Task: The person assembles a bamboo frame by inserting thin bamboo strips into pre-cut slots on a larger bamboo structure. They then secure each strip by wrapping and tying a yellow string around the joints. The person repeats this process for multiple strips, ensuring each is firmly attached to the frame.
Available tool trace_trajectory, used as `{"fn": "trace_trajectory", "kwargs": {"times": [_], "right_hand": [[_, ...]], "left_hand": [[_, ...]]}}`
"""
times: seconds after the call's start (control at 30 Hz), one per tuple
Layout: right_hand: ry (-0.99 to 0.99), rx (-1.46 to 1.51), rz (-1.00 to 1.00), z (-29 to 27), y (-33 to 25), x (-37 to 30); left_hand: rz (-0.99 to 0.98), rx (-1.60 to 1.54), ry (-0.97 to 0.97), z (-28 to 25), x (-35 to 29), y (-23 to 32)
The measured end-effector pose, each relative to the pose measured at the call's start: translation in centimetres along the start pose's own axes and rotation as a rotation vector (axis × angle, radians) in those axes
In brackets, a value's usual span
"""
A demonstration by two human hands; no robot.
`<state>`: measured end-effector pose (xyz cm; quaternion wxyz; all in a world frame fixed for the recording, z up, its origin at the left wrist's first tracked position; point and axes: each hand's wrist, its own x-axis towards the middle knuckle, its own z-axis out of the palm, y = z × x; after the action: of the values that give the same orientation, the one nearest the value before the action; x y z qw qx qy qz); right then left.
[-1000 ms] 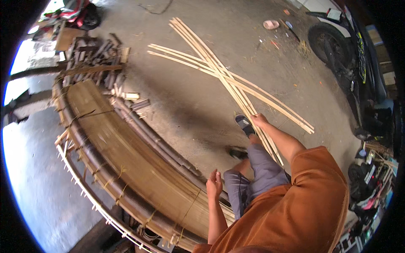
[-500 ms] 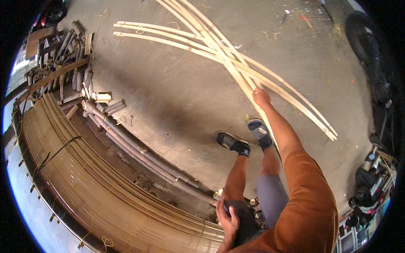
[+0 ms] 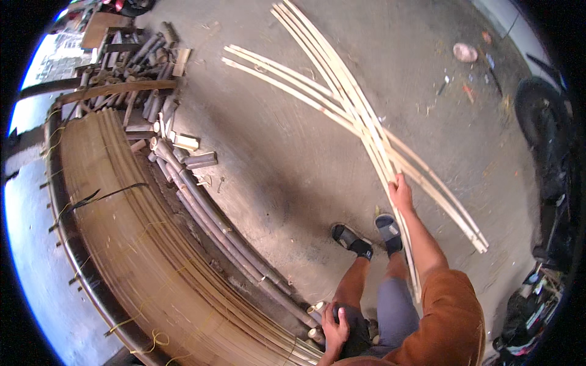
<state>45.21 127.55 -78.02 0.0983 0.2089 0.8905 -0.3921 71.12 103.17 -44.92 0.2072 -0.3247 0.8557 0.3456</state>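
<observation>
My right hand (image 3: 400, 194) is closed around a bundle of long, pale bamboo strips (image 3: 320, 52), gripping it toward the near end. Past my hand, that end runs down beside my right leg. Farther out, the bundle crosses over a second group of bamboo strips (image 3: 476, 244) lying on the concrete floor. My left hand (image 3: 335, 329) rests on my left thigh near the knee, fingers loosely spread and holding nothing.
A long stack of thin bamboo slats (image 3: 140, 244) lies on a rack at the left. Bamboo poles (image 3: 226, 238) run beside it on the floor. Cut bamboo pieces (image 3: 143, 55) are piled at the far left. A dark wheel (image 3: 540, 113) stands at the right.
The view has shifted, so the scene sits lower and farther right. My right hand, still on the bundle, is slightly closer to my feet. My left hand stays on my thigh.
</observation>
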Motion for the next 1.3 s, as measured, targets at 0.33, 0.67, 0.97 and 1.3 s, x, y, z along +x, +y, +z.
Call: {"fn": "trace_trajectory", "kwargs": {"times": [0.33, 0.67, 0.97, 1.3], "right_hand": [[0.218, 0.281, -0.687, -22.9, -39.4, -5.9], [-0.902, 1.025, -0.649, -21.5, -78.6, -31.3], [-1.630, 0.989, -0.321, -16.1, -80.1, -53.3], [-1.785, 0.195, -0.664, -5.8, -83.9, -44.3]], "left_hand": [[-0.273, -0.689, -0.040, -3.0, -3.0, 1.9], [0.312, -0.653, 0.593, -33.5, -5.2, 15.8], [-0.454, -0.443, 1.071, -44.1, -26.8, 7.9], [-0.913, -0.042, 1.001, -46.8, -30.2, -6.7]]}}
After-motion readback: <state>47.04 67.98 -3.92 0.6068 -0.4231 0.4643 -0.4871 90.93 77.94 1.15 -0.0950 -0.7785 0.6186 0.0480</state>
